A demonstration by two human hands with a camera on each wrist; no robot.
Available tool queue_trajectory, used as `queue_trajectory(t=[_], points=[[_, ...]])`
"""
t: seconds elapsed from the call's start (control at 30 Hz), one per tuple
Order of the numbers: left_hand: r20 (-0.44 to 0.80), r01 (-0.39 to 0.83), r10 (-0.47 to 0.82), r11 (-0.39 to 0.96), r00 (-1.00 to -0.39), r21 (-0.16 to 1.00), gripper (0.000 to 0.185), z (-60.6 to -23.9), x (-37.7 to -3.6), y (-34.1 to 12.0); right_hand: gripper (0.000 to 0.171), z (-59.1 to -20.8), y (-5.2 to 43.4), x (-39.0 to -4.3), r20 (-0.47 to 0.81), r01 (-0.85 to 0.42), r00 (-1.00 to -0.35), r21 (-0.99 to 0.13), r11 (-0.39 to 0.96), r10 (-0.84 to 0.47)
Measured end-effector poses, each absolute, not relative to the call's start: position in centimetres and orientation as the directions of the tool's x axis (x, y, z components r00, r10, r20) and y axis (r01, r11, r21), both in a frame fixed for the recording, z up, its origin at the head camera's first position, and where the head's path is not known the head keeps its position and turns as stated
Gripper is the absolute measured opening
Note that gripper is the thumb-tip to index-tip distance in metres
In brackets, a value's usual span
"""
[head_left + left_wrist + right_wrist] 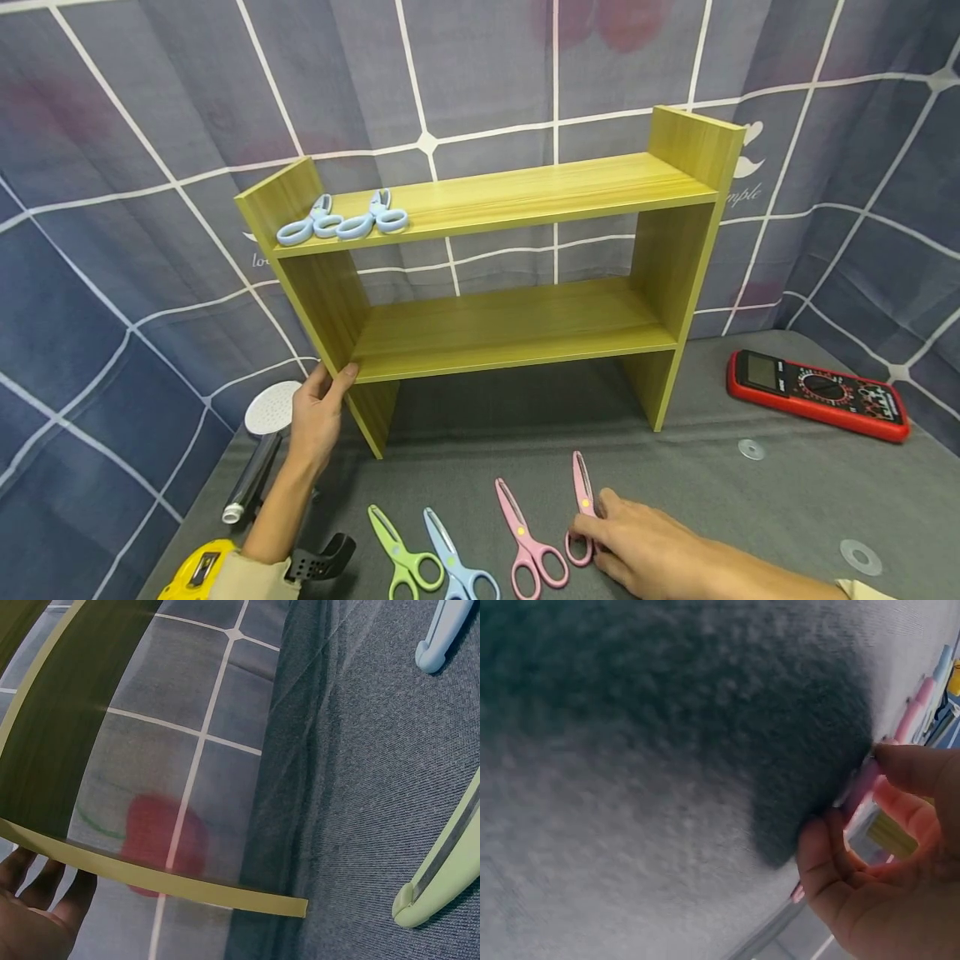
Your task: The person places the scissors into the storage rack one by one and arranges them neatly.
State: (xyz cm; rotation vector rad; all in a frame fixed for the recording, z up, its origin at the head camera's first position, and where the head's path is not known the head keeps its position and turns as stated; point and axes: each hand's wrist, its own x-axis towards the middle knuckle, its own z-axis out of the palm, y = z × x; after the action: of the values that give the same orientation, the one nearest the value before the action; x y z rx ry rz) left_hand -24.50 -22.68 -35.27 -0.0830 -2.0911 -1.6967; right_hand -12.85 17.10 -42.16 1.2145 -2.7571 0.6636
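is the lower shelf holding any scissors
No. The lower shelf lies bare in the head view; the two blue scissors sit on the top shelf, the rest on the table.

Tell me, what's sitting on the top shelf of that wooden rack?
Two pairs of light blue scissors lie side by side at the left end of the top shelf. The rest of it shows bare wood. Their blade tips are partly hidden behind the handles.

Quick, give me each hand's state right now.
Left hand: grips the front edge of the wooden shelf, thumb curled round it.
Right hand: pinches the pink scissors lying on the table.
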Motion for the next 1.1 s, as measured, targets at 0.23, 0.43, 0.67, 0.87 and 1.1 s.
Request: queue_trajectory(t=[0.23,0.43,0.67,0.87,1.1], points=[[0.377,0.312,-0.24,0.268,-0.895,0.912,0.038,-35.3,-24.4,-22.7,0.03,-42.8,17.2,-12.9,0.339,-0.758,-0.649,-0.369,0.538,-0.681],[0.369,0.303,-0.248,0.265,-0.896,0.915,0.038,-35.3,-24.4,-22.6,0.031,-41.6,16.6,-13.1,0.489,-0.814,-0.58,-0.322,0.483,-0.652],[0.359,0.299,-0.253,0.247,-0.898,0.922,0.038,-35.1,-24.3,-22.4,0.03,-35.4,14.9,-14.2,0.678,-0.895,-0.415,-0.184,0.406,-0.607],[0.35,0.295,-0.248,0.234,-0.903,0.926,0.038,-35.2,-24.3,-22.1,0.023,-28.4,13.3,-14.5,0.783,-0.939,-0.264,-0.076,0.334,-0.564],[0.363,0.308,-0.259,0.228,-0.895,0.924,0.039,-35.2,-24.4,-22.3,0.028,-21.7,10.7,-16.8,0.827,-0.919,-0.234,-0.018,0.393,-0.511]])
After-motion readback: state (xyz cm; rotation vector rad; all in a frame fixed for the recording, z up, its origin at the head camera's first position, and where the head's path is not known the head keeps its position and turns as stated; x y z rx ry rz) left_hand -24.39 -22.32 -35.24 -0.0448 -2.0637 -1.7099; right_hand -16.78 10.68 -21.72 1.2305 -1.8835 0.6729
